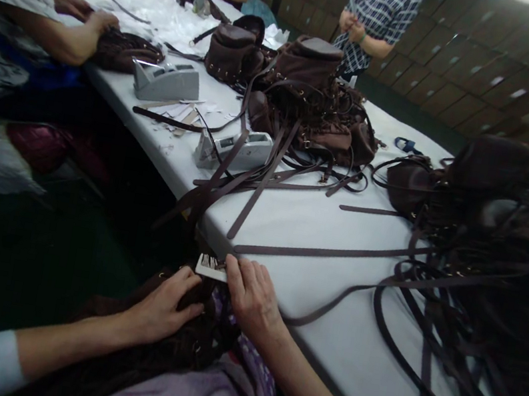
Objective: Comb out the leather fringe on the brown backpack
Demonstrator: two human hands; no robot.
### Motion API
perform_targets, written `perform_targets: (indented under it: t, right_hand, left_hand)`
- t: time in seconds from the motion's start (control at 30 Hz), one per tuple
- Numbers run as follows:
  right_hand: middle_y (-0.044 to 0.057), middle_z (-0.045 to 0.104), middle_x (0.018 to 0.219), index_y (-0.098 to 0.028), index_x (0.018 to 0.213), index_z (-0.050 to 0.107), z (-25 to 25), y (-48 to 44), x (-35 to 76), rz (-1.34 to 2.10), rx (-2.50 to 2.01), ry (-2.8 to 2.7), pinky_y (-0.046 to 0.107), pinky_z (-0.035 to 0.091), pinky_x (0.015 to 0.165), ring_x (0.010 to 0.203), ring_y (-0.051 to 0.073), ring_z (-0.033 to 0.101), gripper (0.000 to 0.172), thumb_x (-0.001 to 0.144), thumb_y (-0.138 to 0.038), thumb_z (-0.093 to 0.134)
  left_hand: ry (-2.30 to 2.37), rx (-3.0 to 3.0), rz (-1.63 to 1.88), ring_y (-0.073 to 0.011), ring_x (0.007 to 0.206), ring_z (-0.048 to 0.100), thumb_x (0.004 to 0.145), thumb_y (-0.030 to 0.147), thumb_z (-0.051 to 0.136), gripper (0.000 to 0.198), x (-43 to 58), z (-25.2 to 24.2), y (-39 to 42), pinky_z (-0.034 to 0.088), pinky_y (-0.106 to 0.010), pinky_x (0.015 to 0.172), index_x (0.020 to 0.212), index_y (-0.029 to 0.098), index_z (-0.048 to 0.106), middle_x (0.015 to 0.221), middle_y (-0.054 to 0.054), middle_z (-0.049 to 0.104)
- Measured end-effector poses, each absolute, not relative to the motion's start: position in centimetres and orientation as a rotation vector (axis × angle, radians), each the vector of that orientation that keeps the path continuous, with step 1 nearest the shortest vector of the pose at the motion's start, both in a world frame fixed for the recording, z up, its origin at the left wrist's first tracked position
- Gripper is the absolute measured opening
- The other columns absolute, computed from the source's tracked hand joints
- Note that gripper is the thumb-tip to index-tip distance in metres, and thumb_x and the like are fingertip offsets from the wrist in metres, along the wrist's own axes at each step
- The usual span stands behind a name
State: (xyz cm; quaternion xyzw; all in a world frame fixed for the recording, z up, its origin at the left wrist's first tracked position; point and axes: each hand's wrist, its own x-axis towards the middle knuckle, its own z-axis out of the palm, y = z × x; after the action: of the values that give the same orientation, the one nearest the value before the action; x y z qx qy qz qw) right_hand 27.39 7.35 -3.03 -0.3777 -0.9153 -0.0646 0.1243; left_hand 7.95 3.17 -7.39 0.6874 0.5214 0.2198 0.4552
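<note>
A white comb (pixel 213 268) is gripped in my right hand (pixel 251 290), its teeth pointing up and away from me. Just left of it, my left hand (pixel 168 303) presses on a dark brown bag (pixel 199 343) lying across my lap, its thumb and fingers bent on the material. Metal eyelets show on the bag. Both forearms cover parts of it, and its lower side is lost in shadow. What lies under the comb's teeth is too dark to make out.
On the white table (pixel 285 222) lie a pile of brown bags (pixel 310 77), long straps (pixel 331 253) and two grey tape dispensers (pixel 237 149). More bags (pixel 511 205) are heaped at right. A co-worker's hands (pixel 98 21) touch a bag at left. Two people stand at the back.
</note>
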Motion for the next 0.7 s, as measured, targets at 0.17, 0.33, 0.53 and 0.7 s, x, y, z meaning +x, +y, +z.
perform_targets:
  t: [0.17,0.33,0.53,0.7]
  right_hand:
    - [0.014,0.059,0.096,-0.005,0.127,0.047,-2.9,7.0,25.8,-0.02,-1.108,-2.599,0.038,0.046,0.078,0.088,0.024,0.053,0.034,0.096,-0.012,0.035]
    - [0.01,0.061,0.09,-0.006,0.124,0.047,-3.1,7.5,26.3,-0.061,-1.205,-2.627,0.036,0.045,0.071,0.08,0.023,0.053,0.031,0.095,-0.011,0.037]
    - [0.006,0.06,0.08,-0.011,0.119,0.05,-2.0,8.2,26.9,-0.328,-1.067,-2.789,0.035,0.037,0.06,0.07,0.021,0.052,0.026,0.095,-0.012,0.04]
    - [0.004,0.06,0.074,-0.017,0.109,0.054,-0.7,11.8,27.8,-0.378,-1.189,-2.828,0.031,0.034,0.057,0.064,0.018,0.054,0.02,0.093,-0.012,0.043]
  left_hand:
    - [1.116,1.489,0.723,-0.0259,0.111,0.051,0.087,0.027,0.053,0.033,8.6,-7.8,3.4,0.037,-0.043,0.102,0.119,0.017,0.053,0.116,-0.008,0.06]
    - [0.931,1.221,0.684,-0.0224,0.098,0.055,0.092,0.034,0.051,0.029,7.2,-6.2,3.3,0.043,-0.035,0.091,0.115,0.017,0.055,0.106,-0.005,0.063]
    - [0.692,1.035,0.632,-0.0146,0.068,0.051,0.095,0.044,0.043,0.035,5.2,-3.4,2.5,0.043,-0.027,0.069,0.087,0.014,0.059,0.071,-0.002,0.055]
    - [0.753,0.946,0.482,-0.0089,0.052,0.034,0.089,0.054,0.05,0.039,5.4,-2.0,-0.2,0.032,-0.022,0.052,0.083,0.016,0.057,0.06,0.004,0.043]
